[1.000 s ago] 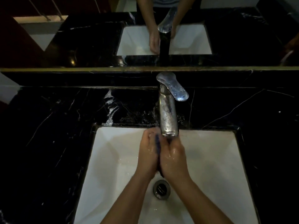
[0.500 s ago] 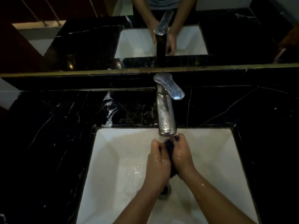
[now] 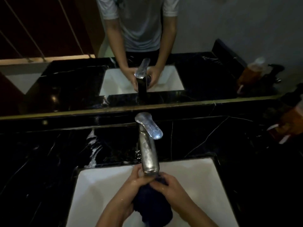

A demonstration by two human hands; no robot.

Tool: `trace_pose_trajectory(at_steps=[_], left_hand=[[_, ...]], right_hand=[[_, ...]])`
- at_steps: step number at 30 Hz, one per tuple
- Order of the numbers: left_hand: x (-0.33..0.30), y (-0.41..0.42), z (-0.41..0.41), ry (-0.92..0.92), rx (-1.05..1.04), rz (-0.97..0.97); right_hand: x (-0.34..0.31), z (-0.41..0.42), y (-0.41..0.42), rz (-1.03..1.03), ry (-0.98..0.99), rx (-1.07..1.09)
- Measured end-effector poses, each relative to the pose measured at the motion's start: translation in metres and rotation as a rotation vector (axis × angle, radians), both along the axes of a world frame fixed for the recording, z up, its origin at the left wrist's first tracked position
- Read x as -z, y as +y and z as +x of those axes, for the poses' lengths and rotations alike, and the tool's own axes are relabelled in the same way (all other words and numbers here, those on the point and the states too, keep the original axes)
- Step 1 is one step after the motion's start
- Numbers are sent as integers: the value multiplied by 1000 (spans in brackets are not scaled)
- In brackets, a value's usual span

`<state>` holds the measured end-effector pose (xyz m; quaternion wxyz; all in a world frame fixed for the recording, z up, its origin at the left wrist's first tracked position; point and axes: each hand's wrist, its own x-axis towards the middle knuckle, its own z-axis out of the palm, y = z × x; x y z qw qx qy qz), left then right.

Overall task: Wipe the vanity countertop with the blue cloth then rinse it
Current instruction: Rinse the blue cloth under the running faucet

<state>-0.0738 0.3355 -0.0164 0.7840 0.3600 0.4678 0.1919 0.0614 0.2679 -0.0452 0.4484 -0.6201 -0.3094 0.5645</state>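
The room is dim. A wide mirror (image 3: 49, 82) runs along the back above the sink, its lower edge trimmed in a brass-coloured strip (image 3: 196, 104). It reflects a pale grey wall (image 3: 229, 22) and dark reddish panelling (image 3: 41, 22) crossed by thin slanted light lines. At the far right, near the mirror, stands what may be an amber bottle (image 3: 293, 122), too blurred to tell.

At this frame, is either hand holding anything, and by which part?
Both. The left hand and right hand grip the blue cloth at its bunched upper end, just under the faucet spout; the rest hangs down over the sink.
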Motion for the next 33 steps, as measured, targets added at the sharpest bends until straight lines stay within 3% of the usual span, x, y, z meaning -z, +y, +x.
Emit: trace_pose_trajectory(at_steps=[3,7,12,16,19,24,25,29,33], left_hand=[[13,-7,-9,-76,-177,-143],[23,-25,4,79,-255,-234],[18,-32,16,267,-380,48],[10,-56,20,438,-161,320],[9,-53,15,451,-230,450],[16,-27,11,179,-371,300],[15,-30,14,165,-358,356],[31,-39,15,280,-294,565],[49,-42,5,311,-260,571]], right_hand=[[-1,-2,8,-62,123,223],[-2,-16,16,-93,24,317],[-1,-30,11,-95,-212,424],[-7,-46,7,-102,-152,627],[-11,-59,-1,-71,-189,565],[-16,-77,2,-4,-292,391],[-17,-72,7,35,-338,367],[-5,-50,17,27,-315,368],[5,-61,2,5,-409,247]])
